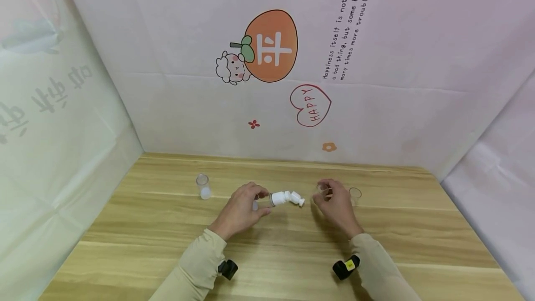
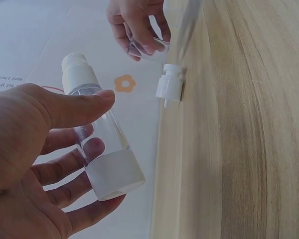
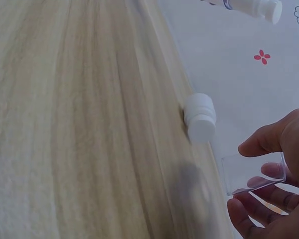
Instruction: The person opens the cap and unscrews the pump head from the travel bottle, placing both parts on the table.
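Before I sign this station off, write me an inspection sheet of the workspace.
Surface: wood-grain tabletop, no spills visible.
Job's things: pump bottle, clear cap, loose white pump, second clear bottle, clear round-rimmed piece; last three on the tabletop.
Clutter: nothing seen.
Fingers: left hand grips the pump bottle; right hand holds the clear cap.
Cables: nothing seen.
Surroundings: pale sheets behind and at both sides.

The right fingers (image 3: 263, 139) hold a clear cap (image 3: 237, 174) near a white pump head (image 3: 200, 117) on the wooden table (image 3: 89, 124).
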A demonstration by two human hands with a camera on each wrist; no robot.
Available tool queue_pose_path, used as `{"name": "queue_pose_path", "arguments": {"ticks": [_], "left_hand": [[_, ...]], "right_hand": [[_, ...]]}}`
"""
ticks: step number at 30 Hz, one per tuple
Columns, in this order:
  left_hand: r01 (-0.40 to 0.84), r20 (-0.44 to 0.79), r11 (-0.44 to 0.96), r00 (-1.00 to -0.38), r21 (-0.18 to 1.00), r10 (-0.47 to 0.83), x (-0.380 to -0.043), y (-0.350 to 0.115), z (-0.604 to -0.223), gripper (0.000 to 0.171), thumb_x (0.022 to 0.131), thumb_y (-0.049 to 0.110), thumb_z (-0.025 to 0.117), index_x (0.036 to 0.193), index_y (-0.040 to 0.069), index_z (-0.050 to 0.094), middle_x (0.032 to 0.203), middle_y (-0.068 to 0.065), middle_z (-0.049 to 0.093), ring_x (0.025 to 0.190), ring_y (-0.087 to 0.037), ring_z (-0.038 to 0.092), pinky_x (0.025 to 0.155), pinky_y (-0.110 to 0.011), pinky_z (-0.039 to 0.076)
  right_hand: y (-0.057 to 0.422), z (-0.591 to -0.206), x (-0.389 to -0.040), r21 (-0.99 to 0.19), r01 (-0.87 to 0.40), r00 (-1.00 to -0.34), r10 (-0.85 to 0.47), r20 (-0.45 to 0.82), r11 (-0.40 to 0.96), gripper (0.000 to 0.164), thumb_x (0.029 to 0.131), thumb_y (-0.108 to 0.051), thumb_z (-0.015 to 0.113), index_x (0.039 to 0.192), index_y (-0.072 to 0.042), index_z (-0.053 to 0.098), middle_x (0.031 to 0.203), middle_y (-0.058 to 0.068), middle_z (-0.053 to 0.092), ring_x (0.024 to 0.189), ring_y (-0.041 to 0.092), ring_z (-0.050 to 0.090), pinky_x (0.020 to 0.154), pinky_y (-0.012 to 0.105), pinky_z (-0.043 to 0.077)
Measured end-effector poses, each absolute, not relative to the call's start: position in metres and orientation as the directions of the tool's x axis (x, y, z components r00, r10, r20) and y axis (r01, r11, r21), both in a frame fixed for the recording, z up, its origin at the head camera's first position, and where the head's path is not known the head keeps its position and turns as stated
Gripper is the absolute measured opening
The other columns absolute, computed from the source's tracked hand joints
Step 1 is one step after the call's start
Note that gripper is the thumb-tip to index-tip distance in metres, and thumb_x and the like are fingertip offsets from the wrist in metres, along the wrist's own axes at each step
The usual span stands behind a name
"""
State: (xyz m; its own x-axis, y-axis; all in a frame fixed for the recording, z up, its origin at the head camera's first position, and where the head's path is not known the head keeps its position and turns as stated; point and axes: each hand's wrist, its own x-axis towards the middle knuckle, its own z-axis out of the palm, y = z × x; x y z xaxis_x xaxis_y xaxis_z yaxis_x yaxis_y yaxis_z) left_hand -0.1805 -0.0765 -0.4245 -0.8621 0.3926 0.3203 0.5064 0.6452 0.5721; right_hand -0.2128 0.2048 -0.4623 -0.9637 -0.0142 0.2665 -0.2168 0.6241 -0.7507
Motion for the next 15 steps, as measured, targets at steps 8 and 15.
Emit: {"name": "queue_pose_path", "arguments": {"ticks": [8,15], "left_hand": [[0.505,0.316,0.638,-0.863,0.581,0.395,-0.1798,-0.0772,-0.4235,0.033,0.084,0.018,0.085,0.112,0.006,0.071,0.099,-0.004,0.065,0.092,-0.025,0.062,0.076,-0.035,0.051],[0.499,0.308,0.639,-0.866,0.586,0.394,-0.1795,-0.0780,-0.4239,0.034,0.084,0.018,0.085,0.113,0.005,0.071,0.100,-0.007,0.066,0.091,-0.024,0.061,0.076,-0.035,0.051]], "right_hand": [[0.2056,-0.4655,-0.2131,-0.722,-0.200,-0.966,-0.009,0.260,0.662,0.034,0.088,-0.002,0.074,0.118,0.007,0.062,0.104,0.019,0.061,0.095,0.033,0.063,0.081,0.044,0.056],[0.2072,-0.4695,-0.2141,-0.716,-0.165,-0.975,-0.005,0.221,0.679,0.036,0.088,-0.003,0.075,0.121,0.005,0.062,0.106,0.018,0.062,0.096,0.031,0.062,0.082,0.043,0.055]]}}
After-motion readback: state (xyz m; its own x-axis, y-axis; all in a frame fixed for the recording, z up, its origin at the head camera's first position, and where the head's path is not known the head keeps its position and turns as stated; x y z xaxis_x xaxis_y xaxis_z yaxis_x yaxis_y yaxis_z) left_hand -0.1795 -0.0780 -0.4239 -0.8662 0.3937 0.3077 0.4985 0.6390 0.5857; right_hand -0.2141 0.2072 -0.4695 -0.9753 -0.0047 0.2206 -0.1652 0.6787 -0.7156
